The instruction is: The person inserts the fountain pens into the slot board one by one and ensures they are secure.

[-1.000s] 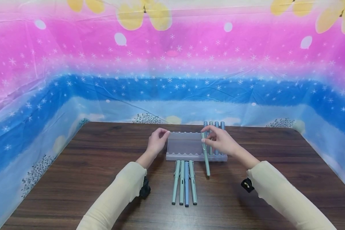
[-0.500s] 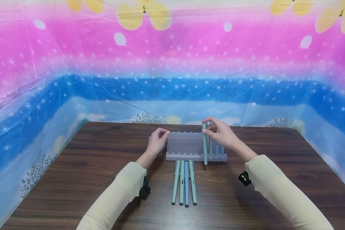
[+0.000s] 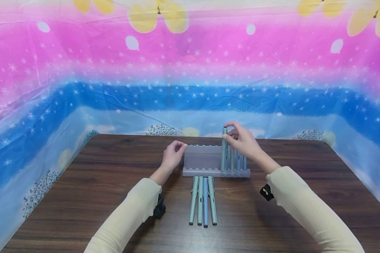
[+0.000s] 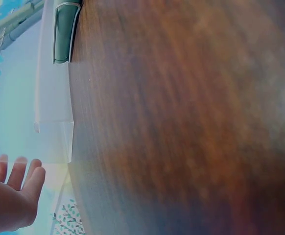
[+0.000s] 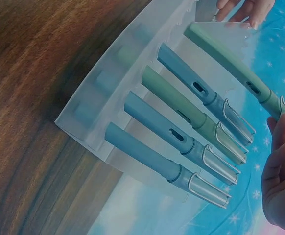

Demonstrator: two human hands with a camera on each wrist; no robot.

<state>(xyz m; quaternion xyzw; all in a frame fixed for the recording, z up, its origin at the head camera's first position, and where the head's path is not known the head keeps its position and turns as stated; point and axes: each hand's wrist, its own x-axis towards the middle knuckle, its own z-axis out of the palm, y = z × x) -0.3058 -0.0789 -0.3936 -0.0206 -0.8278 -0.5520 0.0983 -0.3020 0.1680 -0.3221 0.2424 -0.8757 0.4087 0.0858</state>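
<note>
My right hand [image 3: 243,141] pinches a green pen [image 3: 224,154] near its capped upper end. The pen stands almost upright in front of the clear pen rack [image 3: 201,158], its lower end at the rack's front ledge. In the right wrist view this pen [image 5: 223,58] leans beside a row of blue and green pens lying in the rack's grooves, including a blue pen [image 5: 181,71] and a green pen [image 5: 169,93]. At the rack's upper left corner, my left hand [image 3: 172,154] pinches the edge between thumb and fingers.
Several pens lie side by side on the brown wooden table [image 3: 114,154] before the rack, among them a blue pen [image 3: 206,207] and a green pen [image 3: 212,203]. A patterned cloth [image 3: 190,98] surrounds the table's back and sides.
My right hand has moved up and back with the green pen, bringing its lower end from over the table to the rack's ledge. My left hand stays at the corner.
</note>
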